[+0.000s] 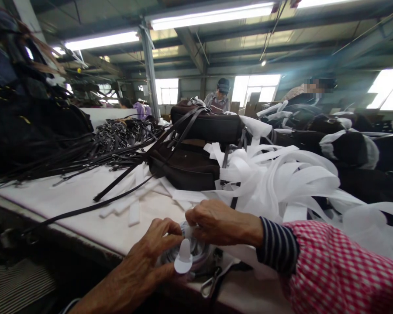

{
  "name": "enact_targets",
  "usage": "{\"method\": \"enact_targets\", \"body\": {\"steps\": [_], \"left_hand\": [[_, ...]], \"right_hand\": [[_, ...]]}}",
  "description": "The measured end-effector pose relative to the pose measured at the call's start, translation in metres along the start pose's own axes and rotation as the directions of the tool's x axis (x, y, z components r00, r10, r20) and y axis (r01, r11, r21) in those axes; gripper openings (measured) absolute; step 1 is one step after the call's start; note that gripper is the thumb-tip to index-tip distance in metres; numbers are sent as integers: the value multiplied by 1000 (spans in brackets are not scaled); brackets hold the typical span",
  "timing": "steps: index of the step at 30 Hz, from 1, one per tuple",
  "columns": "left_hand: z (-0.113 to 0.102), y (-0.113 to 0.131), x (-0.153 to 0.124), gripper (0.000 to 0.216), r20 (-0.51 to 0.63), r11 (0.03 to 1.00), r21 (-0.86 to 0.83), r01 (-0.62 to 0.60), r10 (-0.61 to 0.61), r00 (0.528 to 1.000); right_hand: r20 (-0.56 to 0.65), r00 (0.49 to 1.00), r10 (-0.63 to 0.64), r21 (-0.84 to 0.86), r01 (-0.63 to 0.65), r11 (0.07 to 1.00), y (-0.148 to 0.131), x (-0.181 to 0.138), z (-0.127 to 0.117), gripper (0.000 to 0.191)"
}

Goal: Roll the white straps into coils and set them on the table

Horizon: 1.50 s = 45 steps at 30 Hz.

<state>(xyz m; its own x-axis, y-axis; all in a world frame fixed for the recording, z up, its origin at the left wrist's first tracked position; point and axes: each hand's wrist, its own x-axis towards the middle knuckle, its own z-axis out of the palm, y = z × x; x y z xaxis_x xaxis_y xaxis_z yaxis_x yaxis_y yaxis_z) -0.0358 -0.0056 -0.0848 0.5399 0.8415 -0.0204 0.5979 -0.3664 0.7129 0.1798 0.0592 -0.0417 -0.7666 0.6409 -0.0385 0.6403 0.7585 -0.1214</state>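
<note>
A roll of clear tape lies at the table's front edge, partly covered by my hands. My left hand curls around its left side, thumb below and fingers above, closed on it. From above, my right hand reaches in with thumb and fingers pinched on a small whitish piece at the roll's top, perhaps the tape's end; the fingers hide most of it. A white rounded tab stands out between my hands. Just right of the roll is a metal snap hook on a dark strap.
Black bags are stacked beyond my hands. Curled white strips pile up at right, with flat white strips on the table at left. Black straps with metal hooks are heaped farther back. Two people are in the background.
</note>
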Motion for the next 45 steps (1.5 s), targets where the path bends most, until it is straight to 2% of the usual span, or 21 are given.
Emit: {"method": "enact_targets", "body": {"steps": [4,10,15,18,22,25,29,31,34,37,42,45], "left_hand": [[-1,-3,0,29,26,999,-48,-6,7,1000],[2,-8,2,27,29,999,-31,-12,13,1000],[5,-13,0,29,7,997,-79,-25,26,1000],[4,-11,-1,26,14,994,-104,-15,17,1000],[4,-10,-1,29,9,994,-111,-15,16,1000],[5,-15,-2,32,4,992,-121,-39,40,999],[9,-17,-3,32,-29,992,-123,12,-16,999],[9,-16,-4,32,-40,992,-119,38,-43,998],[7,-12,-3,33,-22,993,-113,43,-46,999],[2,-8,-2,34,-33,998,-58,-1,0,999],[-3,1,-1,37,-30,971,200,-127,136,990],[-3,5,0,32,-8,950,277,-144,152,988]], "right_hand": [[-28,999,-20,-102,17,995,-3,5,5,8],[-57,998,18,-100,-23,995,-5,7,15,12],[14,984,-175,-72,175,982,1,11,6,9],[53,976,-213,24,212,977,7,11,-1,8],[112,975,-194,80,186,979,8,11,-6,13],[88,987,-134,92,126,988,-1,16,-7,22],[79,996,-34,132,23,991,-9,26,-3,14],[37,999,-26,176,20,984,-8,27,3,10],[-94,996,-8,249,32,968,-4,25,14,10],[-138,990,23,242,11,970,-2,23,16,11],[37,999,-6,197,-2,980,-1,10,-3,14],[4,998,68,54,-68,996,0,-5,-13,20]]}}
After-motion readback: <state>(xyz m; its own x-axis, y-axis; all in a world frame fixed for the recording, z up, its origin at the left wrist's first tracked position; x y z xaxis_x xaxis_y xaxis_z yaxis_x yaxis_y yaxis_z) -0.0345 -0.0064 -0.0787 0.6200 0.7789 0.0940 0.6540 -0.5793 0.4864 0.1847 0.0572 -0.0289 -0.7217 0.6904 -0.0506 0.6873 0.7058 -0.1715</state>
